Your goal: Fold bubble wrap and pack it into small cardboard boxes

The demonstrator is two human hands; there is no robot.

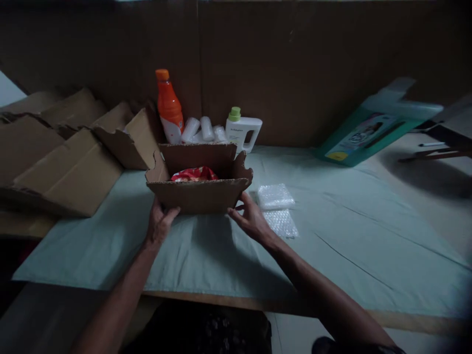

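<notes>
We have the left hand and right hand gripping the cardboard box by its near lower corners, on or just above the bench, can't tell which. Red item already inside the box; top unclosed, and bubble wrap we see lying right of it, not in it.

Has pale green cloth spread over wood-edged table. Bears at back 1 orange bottle, clear rolls, 1 white jug. Carries bubble wrap right of centre, 1 teal jug far right, cardboard boxes left. Includes 1 open box mid-table, contact unclear.
</notes>
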